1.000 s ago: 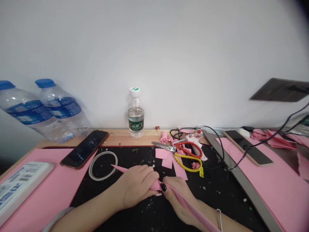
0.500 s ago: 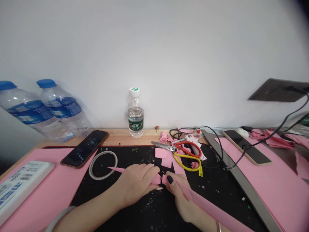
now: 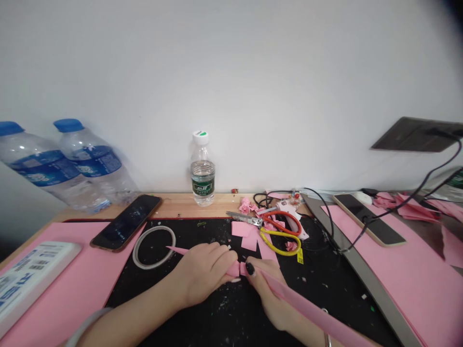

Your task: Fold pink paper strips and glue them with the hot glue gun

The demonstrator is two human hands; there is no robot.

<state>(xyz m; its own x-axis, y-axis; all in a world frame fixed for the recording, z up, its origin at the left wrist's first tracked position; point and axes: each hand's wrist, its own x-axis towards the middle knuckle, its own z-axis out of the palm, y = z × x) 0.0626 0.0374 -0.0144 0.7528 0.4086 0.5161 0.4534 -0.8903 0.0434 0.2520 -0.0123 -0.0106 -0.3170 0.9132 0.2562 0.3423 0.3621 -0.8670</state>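
Two large bottles (image 3: 96,161), blue caps and blue labels, leaning at the far left against the wall.
White box (image 3: 34,277), printed, near left, lying on a pink sheet (image 3: 83,289).
Dark phone (image 3: 125,224), screen up, across the far edge of the same sheet.
Pale ring (image 3: 135,254), flat on the black mat (image 3: 224,323), right of the phone.
Small bottle (image 3: 202,179), white cap, green label, part filled with clear liquid, upright at the far side by the wall.
Left hand (image 3: 208,270), fingers pressed together and curled over a folded pink paper (image 3: 234,270); a pointed end shows on the left, toward the ring, a blunt end on the right.
Right hand (image 3: 267,286), thumb and fingers pinching the end of a long pink strip (image 3: 307,307), which runs over the forearm to the near right; its end lies just beside the folded paper, contact unclear.
Scissors (image 3: 257,221), red and yellow handles, beyond the right hand, among pink scraps (image 3: 249,242).
Grey board (image 3: 361,272), right, bearing a second pink sheet (image 3: 408,279); on that, a second phone (image 3: 369,219), crossed by a black cable (image 3: 400,208).
Crumpled pink paper (image 3: 419,209), far right.
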